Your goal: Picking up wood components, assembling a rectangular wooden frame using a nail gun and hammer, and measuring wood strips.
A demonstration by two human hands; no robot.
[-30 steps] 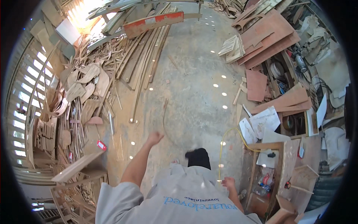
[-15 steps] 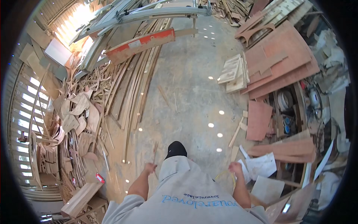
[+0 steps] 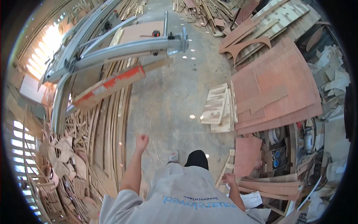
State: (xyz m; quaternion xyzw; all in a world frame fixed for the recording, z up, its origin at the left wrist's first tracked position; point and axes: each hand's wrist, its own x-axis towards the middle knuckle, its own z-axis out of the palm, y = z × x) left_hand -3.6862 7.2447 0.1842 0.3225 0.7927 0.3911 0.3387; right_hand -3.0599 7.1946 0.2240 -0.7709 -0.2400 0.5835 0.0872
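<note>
My left hand [image 3: 142,142] is stretched forward over the concrete floor, its fingers curled in and nothing seen in them. Thin wood slivers [image 3: 155,145] lie on the floor just right of it. Lower down on the right, my right hand [image 3: 229,179] hangs with loosely parted fingers and holds nothing that I can see. Beside it are reddish plywood strips [image 3: 270,187] and a white sheet [image 3: 250,200]. One black-capped shoe [image 3: 197,159] and the tip of a lighter shoe [image 3: 173,156] show below my shirt.
A metal-framed sliding saw table [image 3: 126,50] spans the upper left, with a red-marked board [image 3: 110,86] below it. Long planks [image 3: 117,108] and scrap piles line the left. Plywood sheets [image 3: 276,86] and pale boards [image 3: 216,106] lean along the right.
I have moved forward, so the saw table and boards sit closer and lower in view. My left arm has swung forward, and my right hand now hangs lower.
</note>
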